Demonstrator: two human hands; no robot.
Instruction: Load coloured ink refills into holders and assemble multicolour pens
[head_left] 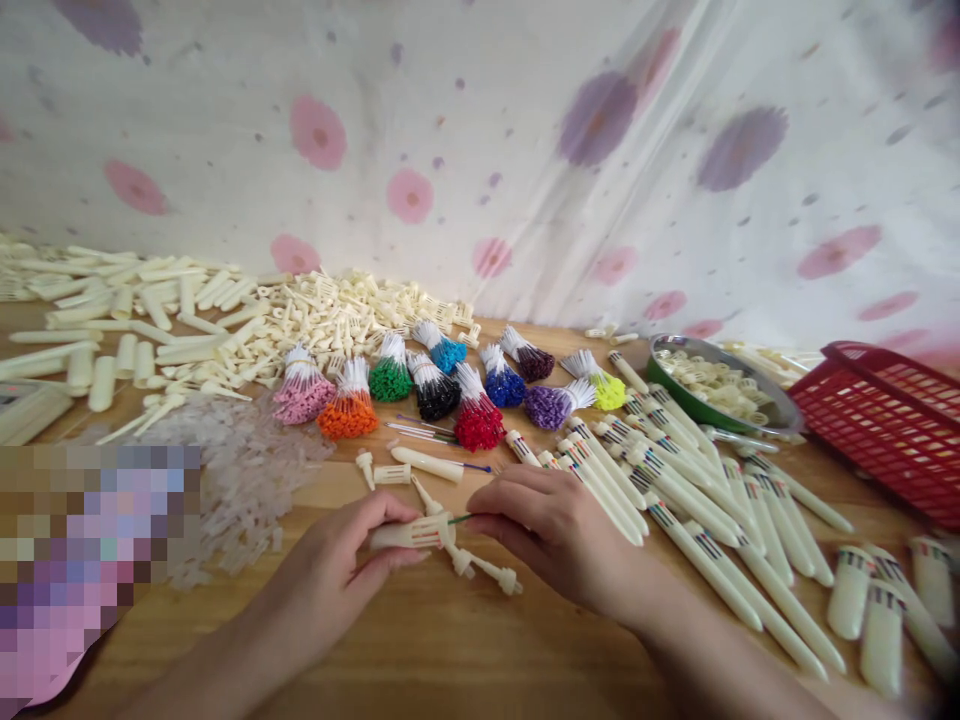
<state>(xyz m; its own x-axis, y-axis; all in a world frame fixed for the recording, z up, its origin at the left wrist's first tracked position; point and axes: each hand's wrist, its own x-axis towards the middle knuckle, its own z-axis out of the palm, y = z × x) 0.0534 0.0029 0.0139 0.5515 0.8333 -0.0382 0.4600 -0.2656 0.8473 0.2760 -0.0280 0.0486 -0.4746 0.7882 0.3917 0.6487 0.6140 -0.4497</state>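
My left hand [367, 550] is closed around a cream pen barrel [412, 533] with slots at its right end. The fingers of my right hand [517, 515] pinch a thin green refill [457, 519] at that slotted end. Small cream plunger parts [480, 570] lie just under and right of the barrel. Behind my hands are a cream pointed barrel [427, 464], a short slotted piece [392, 475] and a few loose refills [420, 431]. Bundles of refills with coloured ends, such as red [480, 420] and green [390, 378], stand farther back.
Cream barrels [172, 300] and small parts [337, 310] are heaped back left, above clear plastic pieces [232, 480]. Multicolour pens [697, 500] cover the right side. A bowl [787, 412] of cream parts and a red basket [885, 430] are at the back right.
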